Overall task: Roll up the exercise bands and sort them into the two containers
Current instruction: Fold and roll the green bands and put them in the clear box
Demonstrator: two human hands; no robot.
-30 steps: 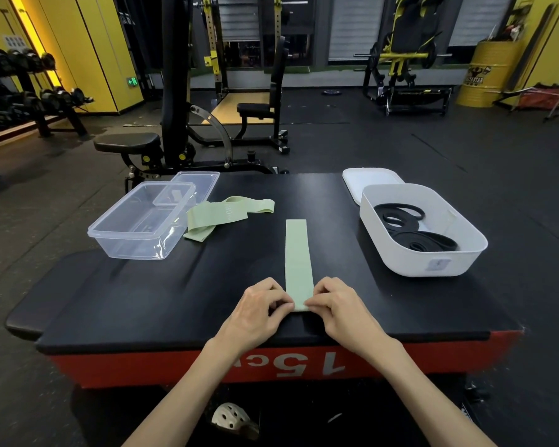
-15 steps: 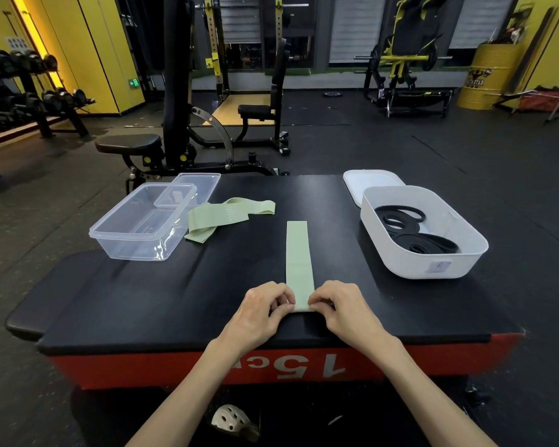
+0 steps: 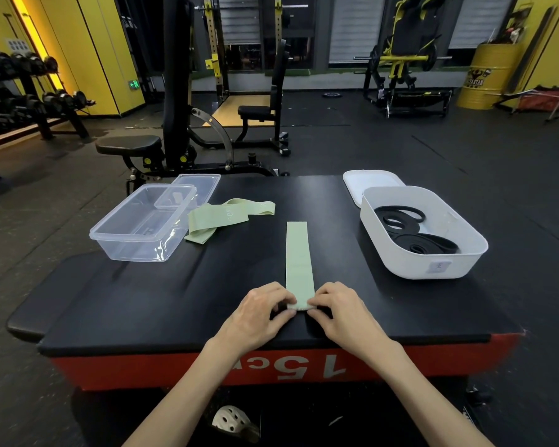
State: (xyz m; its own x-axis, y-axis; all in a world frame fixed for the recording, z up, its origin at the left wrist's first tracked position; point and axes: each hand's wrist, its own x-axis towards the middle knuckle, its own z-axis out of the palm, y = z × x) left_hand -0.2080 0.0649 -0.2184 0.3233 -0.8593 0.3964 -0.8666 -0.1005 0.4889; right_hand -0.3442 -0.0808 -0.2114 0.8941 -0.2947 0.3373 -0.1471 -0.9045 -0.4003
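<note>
Black platform [image 3: 143,301] bears bands [image 3: 299,253], containers [image 3: 143,221], seemingly lids [image 3: 368,182].

dim indoor light | sharp focus | wide-angle edge bending | orange glow top-left

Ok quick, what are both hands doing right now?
Left hand: closed, pinching the rolled near end of the green band.
Right hand: closed, pinching the same rolled end from the other side.
</note>
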